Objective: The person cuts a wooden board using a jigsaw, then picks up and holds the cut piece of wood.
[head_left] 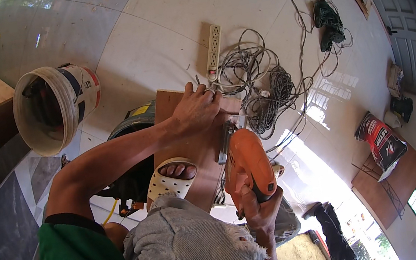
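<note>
I count one orange saw (pixel 248 166), one wooden board (pixel 195 148), one bucket (pixel 55 108), one power strip (pixel 213 50), and one sack (pixel 382 141).

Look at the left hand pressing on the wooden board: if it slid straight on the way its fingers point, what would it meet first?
Probably the tangle of grey cables just past the board edge, beside the white power strip. The left hand points up and right; depth is unclear.

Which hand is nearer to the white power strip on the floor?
Left. The left hand presses the wooden board just below the power strip; the right hand grips the orange saw, much farther away.
</note>
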The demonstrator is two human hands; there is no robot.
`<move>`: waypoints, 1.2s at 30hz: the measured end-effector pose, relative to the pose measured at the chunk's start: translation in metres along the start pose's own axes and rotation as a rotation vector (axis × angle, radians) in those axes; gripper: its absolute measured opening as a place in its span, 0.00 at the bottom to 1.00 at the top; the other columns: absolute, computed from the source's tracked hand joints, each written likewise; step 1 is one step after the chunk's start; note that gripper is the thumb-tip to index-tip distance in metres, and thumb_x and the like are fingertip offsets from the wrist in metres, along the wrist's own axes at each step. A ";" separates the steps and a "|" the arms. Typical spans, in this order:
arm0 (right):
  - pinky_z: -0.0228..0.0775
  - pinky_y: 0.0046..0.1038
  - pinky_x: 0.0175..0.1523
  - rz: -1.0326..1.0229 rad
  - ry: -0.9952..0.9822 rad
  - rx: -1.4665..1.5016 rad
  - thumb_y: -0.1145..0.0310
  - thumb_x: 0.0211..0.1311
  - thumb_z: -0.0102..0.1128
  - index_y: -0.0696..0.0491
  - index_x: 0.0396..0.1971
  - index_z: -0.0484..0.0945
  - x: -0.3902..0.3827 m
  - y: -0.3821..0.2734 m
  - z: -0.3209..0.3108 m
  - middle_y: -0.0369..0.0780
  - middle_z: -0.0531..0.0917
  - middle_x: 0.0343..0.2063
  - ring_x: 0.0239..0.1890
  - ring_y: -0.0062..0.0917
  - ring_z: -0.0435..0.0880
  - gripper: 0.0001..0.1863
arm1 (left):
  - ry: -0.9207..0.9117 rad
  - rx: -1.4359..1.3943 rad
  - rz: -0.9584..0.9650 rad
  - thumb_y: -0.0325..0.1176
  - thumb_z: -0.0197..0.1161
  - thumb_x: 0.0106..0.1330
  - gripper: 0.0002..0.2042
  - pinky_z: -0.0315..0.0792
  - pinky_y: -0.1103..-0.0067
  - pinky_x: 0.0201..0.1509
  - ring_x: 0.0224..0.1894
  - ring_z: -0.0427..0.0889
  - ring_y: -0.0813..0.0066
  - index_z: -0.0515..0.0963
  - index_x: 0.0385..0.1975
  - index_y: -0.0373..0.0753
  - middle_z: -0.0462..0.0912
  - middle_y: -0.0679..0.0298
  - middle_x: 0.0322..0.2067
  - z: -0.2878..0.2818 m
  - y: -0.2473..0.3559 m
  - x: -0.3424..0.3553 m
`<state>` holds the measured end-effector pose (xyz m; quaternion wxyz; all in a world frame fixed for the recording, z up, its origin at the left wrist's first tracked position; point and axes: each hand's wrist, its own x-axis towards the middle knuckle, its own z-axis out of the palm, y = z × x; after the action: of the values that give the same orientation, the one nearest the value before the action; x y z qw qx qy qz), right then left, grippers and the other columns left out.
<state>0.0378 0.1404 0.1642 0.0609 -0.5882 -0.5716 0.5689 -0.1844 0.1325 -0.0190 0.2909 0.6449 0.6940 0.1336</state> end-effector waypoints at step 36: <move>0.71 0.26 0.28 -0.075 0.015 -0.044 0.60 0.62 0.70 0.58 0.28 0.80 0.008 -0.004 -0.003 0.36 0.81 0.17 0.20 0.20 0.81 0.15 | 0.034 0.002 -0.006 0.56 0.58 0.72 0.29 0.64 0.54 0.58 0.51 0.80 0.50 0.77 0.51 0.30 0.84 0.50 0.37 0.004 0.000 0.001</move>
<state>0.0353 0.1498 0.1635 0.0734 -0.5719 -0.6051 0.5490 -0.1821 0.1332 -0.0222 0.2788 0.6407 0.7009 0.1431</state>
